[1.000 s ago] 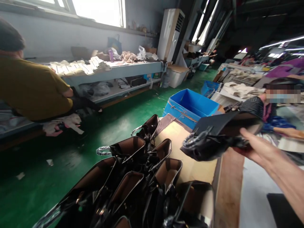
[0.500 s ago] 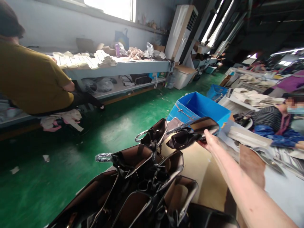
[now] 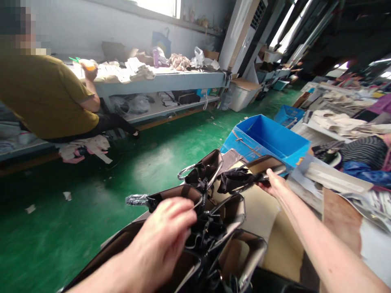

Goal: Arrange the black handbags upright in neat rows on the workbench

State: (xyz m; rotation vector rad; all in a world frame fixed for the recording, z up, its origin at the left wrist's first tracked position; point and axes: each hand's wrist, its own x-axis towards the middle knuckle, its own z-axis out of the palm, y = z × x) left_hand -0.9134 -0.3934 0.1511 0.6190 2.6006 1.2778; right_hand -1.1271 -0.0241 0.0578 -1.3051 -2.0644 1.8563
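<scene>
A cluster of glossy black handbags [image 3: 214,211] with open tops and metal rims stands on a cardboard-covered surface [image 3: 259,207] in front of me. My right hand [image 3: 273,185] is stretched forward and closed on one black handbag [image 3: 253,171], setting it at the far end of the row. My left hand [image 3: 163,232] has come in low at the near side, fingers curled over the rim and straps of a near bag.
An open blue box [image 3: 269,136] sits just beyond the bags. A person in an olive shirt [image 3: 42,97] sits at a long grey bench [image 3: 161,83] on the left, across the green floor [image 3: 91,191]. Another person in a striped top [image 3: 363,150] works at the right among papers.
My right hand carried the bag forward and lowered it to the end of the row. My left hand came into view and reached onto the near bags. The seated person raised a hand.
</scene>
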